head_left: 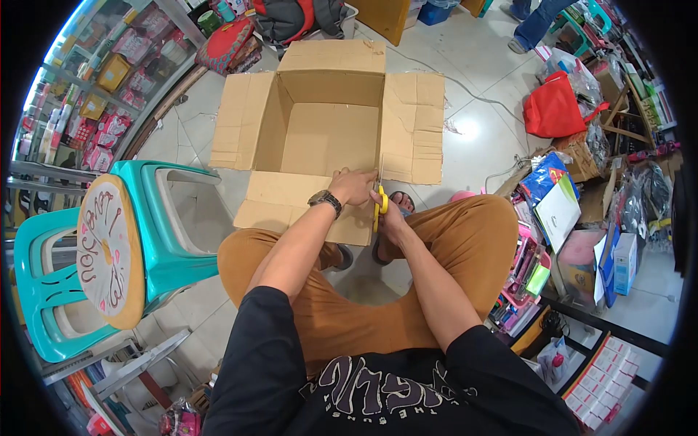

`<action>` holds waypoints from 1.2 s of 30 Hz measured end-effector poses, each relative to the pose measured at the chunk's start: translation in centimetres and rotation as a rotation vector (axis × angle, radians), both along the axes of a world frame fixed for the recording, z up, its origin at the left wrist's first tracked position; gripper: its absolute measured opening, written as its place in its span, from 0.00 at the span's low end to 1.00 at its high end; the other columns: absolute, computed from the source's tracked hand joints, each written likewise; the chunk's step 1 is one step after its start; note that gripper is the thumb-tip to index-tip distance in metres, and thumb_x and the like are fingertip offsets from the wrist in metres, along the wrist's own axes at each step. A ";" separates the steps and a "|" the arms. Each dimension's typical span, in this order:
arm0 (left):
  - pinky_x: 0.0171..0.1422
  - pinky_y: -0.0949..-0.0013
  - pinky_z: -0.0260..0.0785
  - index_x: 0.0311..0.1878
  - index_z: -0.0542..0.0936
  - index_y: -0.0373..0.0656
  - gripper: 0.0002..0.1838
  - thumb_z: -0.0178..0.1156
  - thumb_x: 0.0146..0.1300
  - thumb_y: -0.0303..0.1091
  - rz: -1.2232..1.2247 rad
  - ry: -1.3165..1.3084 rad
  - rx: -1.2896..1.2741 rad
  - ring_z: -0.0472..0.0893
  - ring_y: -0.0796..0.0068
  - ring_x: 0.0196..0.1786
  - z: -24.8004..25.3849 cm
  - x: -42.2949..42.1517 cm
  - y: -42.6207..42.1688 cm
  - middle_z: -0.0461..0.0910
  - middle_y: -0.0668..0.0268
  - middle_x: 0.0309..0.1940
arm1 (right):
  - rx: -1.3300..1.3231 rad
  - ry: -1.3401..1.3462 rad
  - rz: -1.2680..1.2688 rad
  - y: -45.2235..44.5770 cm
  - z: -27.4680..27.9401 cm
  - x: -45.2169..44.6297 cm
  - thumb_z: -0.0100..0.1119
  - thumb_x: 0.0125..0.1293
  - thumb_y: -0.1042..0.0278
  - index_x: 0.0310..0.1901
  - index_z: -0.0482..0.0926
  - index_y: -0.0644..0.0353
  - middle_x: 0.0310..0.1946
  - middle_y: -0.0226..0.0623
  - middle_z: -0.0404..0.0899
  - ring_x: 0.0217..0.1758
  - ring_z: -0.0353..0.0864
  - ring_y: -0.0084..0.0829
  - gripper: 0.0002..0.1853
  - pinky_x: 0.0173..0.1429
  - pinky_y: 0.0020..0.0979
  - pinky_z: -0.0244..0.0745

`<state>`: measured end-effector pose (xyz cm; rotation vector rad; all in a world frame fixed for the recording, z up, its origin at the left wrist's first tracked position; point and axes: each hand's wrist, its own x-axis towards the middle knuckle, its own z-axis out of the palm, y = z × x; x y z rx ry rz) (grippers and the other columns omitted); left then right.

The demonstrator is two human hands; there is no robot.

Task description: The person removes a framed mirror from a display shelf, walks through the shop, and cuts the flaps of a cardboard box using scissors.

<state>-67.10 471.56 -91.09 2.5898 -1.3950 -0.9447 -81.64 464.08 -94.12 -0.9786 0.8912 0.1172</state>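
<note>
Cardboard box (331,87) sits open, with all four flaps (413,123) seemingly still attached. Right hand (392,220) grips yellow-handled scissors (384,200) at its near-right corner; left hand (352,187) rests flat on the near flap (273,192).

Black short-sleeved T-shirt (392,425) had purplish, pale-outlined chest lettering (392,385); trousers (356,330) were brown, wristwatch (325,200) dark, footwear (345,257) dark.

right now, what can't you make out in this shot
- Head view: part of the yellow scissors, covered by the right hand.
- Head view: the near inner wall of the cardboard box, hidden behind its near edge.
- Head view: the other person above the legs, cut off by the top edge.
</note>
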 end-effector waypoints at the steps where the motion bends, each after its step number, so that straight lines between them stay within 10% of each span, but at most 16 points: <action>1: 0.61 0.51 0.63 0.73 0.65 0.62 0.36 0.56 0.57 0.42 -0.004 -0.001 0.005 0.73 0.51 0.59 0.1 0.1 0.0 0.74 0.72 0.64 | 0.003 -0.011 -0.008 0.2 0.0 0.1 0.63 0.63 0.40 0.45 0.75 0.59 0.30 0.32 0.71 0.24 0.68 0.23 0.27 0.30 0.21 0.64; 13: 0.63 0.51 0.63 0.73 0.64 0.64 0.34 0.54 0.61 0.43 -0.034 -0.008 0.020 0.72 0.52 0.59 -0.1 0.7 -0.1 0.74 0.71 0.65 | -0.340 0.014 0.127 -0.4 0.0 -0.5 0.63 0.66 0.54 0.37 0.77 0.60 0.23 0.32 0.74 0.25 0.73 0.24 0.16 0.29 0.24 0.68; 36: 0.63 0.52 0.64 0.71 0.69 0.67 0.32 0.51 0.59 0.45 -0.027 0.074 -0.003 0.74 0.51 0.57 1.3 0.0 -0.2 0.76 0.67 0.62 | -0.082 0.013 -0.049 -1.1 2.1 -0.1 0.65 0.65 0.49 0.33 0.75 0.58 0.20 0.31 0.72 0.17 0.69 0.22 0.19 0.22 0.23 0.64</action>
